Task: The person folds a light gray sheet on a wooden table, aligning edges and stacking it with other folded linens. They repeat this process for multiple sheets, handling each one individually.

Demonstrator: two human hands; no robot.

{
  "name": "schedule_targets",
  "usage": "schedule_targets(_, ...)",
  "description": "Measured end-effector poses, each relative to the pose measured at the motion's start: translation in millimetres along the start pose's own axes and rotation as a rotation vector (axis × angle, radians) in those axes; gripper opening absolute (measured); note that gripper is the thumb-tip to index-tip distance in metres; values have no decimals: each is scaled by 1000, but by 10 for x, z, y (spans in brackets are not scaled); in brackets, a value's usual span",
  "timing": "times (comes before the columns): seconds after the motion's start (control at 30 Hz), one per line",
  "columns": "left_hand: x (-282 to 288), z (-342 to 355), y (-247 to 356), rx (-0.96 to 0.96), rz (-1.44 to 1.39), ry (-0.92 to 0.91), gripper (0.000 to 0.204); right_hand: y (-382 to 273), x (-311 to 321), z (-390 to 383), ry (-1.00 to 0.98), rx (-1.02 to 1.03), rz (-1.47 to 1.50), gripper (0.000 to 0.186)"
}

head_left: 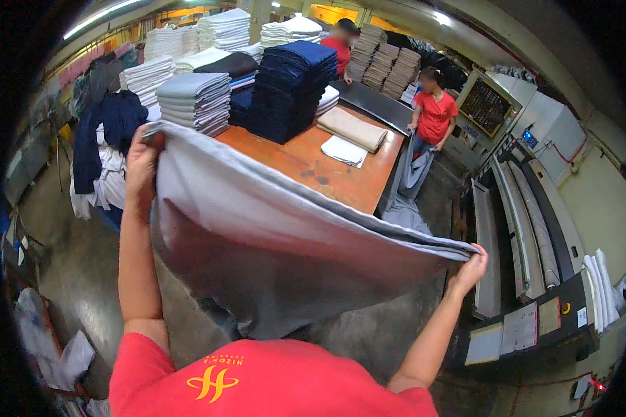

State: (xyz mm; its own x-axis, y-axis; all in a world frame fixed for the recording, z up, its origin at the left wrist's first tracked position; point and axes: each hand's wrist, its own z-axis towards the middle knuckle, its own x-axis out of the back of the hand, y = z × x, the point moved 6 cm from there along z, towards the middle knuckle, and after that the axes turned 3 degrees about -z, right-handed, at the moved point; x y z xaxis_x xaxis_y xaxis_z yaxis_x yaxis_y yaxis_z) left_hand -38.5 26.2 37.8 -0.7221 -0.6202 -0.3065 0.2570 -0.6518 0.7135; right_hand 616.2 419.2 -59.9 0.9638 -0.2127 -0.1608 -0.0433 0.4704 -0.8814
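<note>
Left fingers (pixel 142 136) and right fingers (pixel 479 258) pinch the grey cloth (pixel 285 254) taut before the worktop (pixel 302 167) — seemingly part-folded, top edge doubled, lower part hanging loose. Beyond, a navy stack (pixel 292 90) stands folded.

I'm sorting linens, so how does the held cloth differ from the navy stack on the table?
The held cloth is grey; the navy stack is dark blue. The held cloth hangs spread between the left hand and right hand; the navy stack sits in folded layers on the table. Both are fabric.
</note>
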Motion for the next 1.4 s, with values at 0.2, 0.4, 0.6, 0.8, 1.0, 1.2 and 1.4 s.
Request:
schedule_targets(0.2, -146, -803, 505, -259, 208, 168, 36, 185, 362, -341, 46, -212, -1, 20)
schedule_targets(0.4, -1027, -1047, 302, -23, -930, -558, 15, 161, -176, -162, -148, -218, -146, 20)
schedule_targets(0.6, -2485, -1160, -696, 296, -321, -517, 7, -632, -2417, -1295, -1078, -46, -119, 20)
schedule_targets(0.8, -2692, -1153, -714, 438, -510, -559, 6, -1674, -2633, -1686, -1119, 143, 52, 15)
schedule_targets(1.0, -2750, -1255, -591, 161, 32, -571, 11, -2070, -2147, -1862, -750, 793, -226, 11)
schedule_targets(1.2, -2847, -1391, -432, -155, 359, -426, 20, -1310, -1974, -2040, -912, 224, -220, 30)
schedule_targets(1.4, -2610, -1005, -418, -29, 48, -234, 19, -496, -1828, -2285, -1263, 514, -464, 20)
